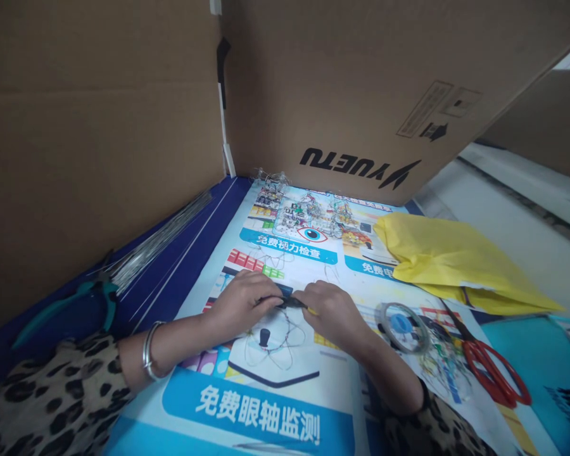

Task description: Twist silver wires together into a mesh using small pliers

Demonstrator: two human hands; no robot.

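Note:
My left hand (242, 301), with a silver bangle on the wrist, is closed in a pinch. Its fingertips meet a small dark piece (292, 303) whose kind I cannot make out. From the other side my right hand (335, 316) is closed around the end of that piece, where a bit of yellow shows by the fingers. Just below both hands spreads a flower-shaped loop of thin wire (285, 358); whether it joins what I hold is hidden by the fingers. Beneath lies a printed poster sheet (332, 370).
Red-handled scissors (496, 373), a clear tape roll (403, 327) and a yellow bag (451, 256) lie right. Teal-handled pliers (66, 313) and a bundle of straight wires (161, 240) lie left. Wire shapes (313, 212) lie ahead, before a cardboard wall (351, 82).

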